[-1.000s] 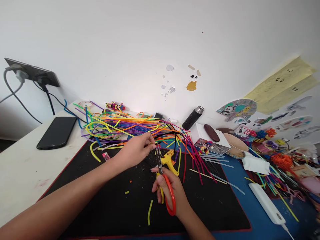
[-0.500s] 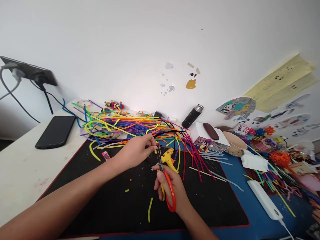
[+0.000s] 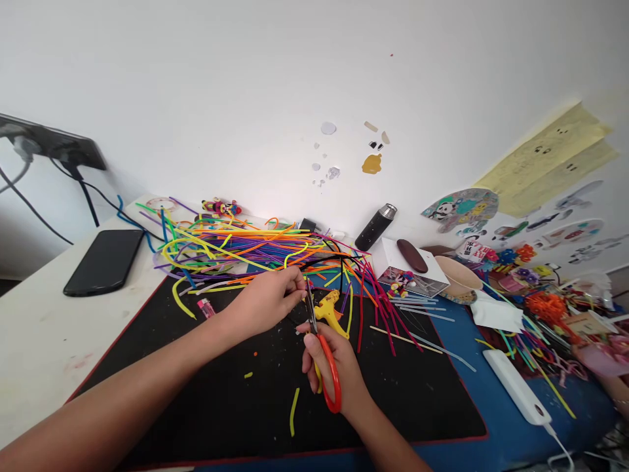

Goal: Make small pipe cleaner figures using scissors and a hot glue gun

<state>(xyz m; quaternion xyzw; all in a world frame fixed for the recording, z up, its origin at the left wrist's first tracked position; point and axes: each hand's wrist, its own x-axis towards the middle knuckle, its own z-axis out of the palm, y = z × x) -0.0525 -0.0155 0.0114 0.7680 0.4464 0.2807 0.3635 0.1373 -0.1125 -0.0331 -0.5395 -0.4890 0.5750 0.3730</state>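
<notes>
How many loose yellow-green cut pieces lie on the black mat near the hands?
2: a long piece left of the right hand, and a short bit under the left forearm. Others may hide under the arms.

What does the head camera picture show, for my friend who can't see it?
A right hand holds red scissors up to something small pinched in the left hand, over a black mat. Behind lie a heap of colourful sticks, a yellow glue gun and a phone.
</notes>
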